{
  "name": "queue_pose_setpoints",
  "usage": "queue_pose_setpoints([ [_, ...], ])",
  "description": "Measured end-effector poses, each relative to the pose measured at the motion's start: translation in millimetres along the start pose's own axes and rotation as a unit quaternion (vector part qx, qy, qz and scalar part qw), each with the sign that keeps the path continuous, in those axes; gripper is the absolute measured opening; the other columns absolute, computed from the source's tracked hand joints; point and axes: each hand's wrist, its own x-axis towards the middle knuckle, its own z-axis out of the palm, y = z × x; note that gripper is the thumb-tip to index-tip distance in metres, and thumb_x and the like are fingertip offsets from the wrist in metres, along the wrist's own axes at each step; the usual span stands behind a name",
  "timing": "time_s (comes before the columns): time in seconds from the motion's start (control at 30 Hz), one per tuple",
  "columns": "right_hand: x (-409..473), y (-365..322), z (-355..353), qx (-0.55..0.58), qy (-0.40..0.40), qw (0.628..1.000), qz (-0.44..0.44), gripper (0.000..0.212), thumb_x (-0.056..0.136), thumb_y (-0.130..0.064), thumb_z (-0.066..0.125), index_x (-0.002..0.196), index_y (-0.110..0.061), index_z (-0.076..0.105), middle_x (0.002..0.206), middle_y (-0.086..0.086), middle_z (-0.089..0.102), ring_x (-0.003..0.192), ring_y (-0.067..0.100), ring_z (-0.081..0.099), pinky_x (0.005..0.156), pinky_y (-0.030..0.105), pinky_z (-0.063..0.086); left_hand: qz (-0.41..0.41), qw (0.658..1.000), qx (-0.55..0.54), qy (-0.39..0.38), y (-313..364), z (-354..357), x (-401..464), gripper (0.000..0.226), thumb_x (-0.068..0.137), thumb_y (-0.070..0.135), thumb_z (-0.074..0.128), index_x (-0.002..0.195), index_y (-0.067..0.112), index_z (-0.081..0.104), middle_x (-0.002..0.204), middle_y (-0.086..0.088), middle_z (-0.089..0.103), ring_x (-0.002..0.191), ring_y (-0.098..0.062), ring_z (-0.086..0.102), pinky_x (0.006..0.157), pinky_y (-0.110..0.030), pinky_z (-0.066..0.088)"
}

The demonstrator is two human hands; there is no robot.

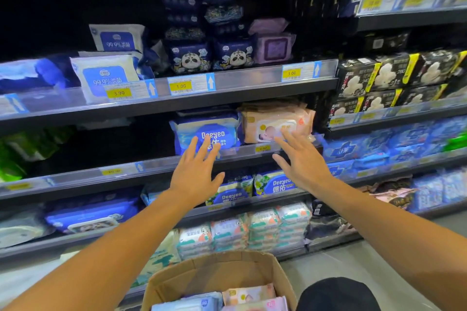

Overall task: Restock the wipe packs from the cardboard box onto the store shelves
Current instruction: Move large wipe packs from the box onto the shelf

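Note:
Both arms reach toward the middle shelf. My left hand is open with fingers spread, its fingertips over the blue Deeyeo wipe pack on that shelf. My right hand is also open and empty, its fingertips at the front of the pink baby wipe pack beside the blue one. Below, at the bottom edge, stands the open cardboard box with pink and blue wipe packs inside.
Shelves of wipe packs fill the view: white 99.9% packs and panda packs above, more Deeyeo packs below, black packs at right. A dark gap lies left of the blue pack. Grey floor at lower right.

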Motion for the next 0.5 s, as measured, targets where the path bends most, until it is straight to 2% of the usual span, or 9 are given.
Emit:
queue_pose_setpoints([
  [0.1,6,4,-3,0.028,-0.028,0.999,0.005,0.057,0.103,-0.048,0.039,0.154,-0.025,0.034,0.165,0.003,0.021,0.152,0.028,0.018,0.123,0.042,0.017,-0.007,0.999,0.034,0.005,1,2,3,0.076,0.099,0.064,0.028,0.16,0.026,0.007,0.168,-0.004,0.002,0.154,-0.032,-0.008,0.125,-0.046,0.011],
  [0.27,15,20,-9,0.041,-0.058,0.997,-0.02,0.061,0.101,-0.054,0.038,0.154,-0.024,0.035,0.163,0.002,0.026,0.151,0.026,0.023,0.121,0.041,0.022,0.008,0.998,0.059,0.011,5,3,2,0.073,0.099,0.064,0.026,0.159,0.025,0.015,0.165,0.0,0.021,0.152,-0.032,0.012,0.123,-0.044,0.018],
  [0.5,19,22,-16,0.068,-0.079,0.994,-0.017,0.065,0.101,-0.056,0.036,0.156,-0.023,0.028,0.165,-0.002,0.021,0.152,0.019,0.019,0.122,0.038,0.019,-0.01,0.999,0.044,-0.005,11,-2,15,0.076,0.097,0.068,0.023,0.16,0.027,0.008,0.166,-0.001,0.02,0.153,-0.029,0.016,0.122,-0.043,0.023],
])
